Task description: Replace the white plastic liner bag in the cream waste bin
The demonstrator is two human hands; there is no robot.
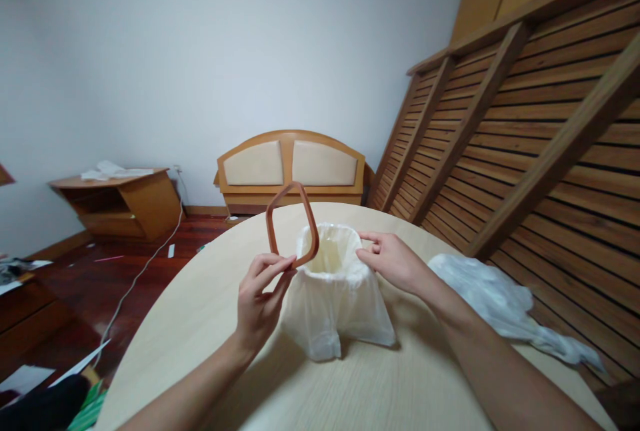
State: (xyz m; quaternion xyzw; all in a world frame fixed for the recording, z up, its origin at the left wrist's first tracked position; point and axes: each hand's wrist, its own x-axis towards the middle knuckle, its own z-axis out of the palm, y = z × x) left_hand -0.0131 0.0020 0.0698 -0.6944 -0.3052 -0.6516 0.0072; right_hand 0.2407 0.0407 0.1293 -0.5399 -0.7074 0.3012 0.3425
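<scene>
A small trash bin lined with a whitish plastic bag [320, 311] stands upright on the round table [215, 298]. The bag is folded over the bin's rim and hangs down outside, hiding the bin's walls. My left hand [263, 294] pinches the lower edge of a brown rounded-square rim ring [270, 224], which is tilted up above the left side of the bin's mouth. At the right side of the mouth, my right hand [393, 261] has its thumb and fingers on the bag's folded edge.
A crumpled translucent plastic bag [485, 294] lies on the table's right side. Behind the table is a wooden headboard [289, 158]. Slatted wooden panels [500, 131] lean at the right. A low cabinet [120, 204] and a white cable [145, 268] are at the left.
</scene>
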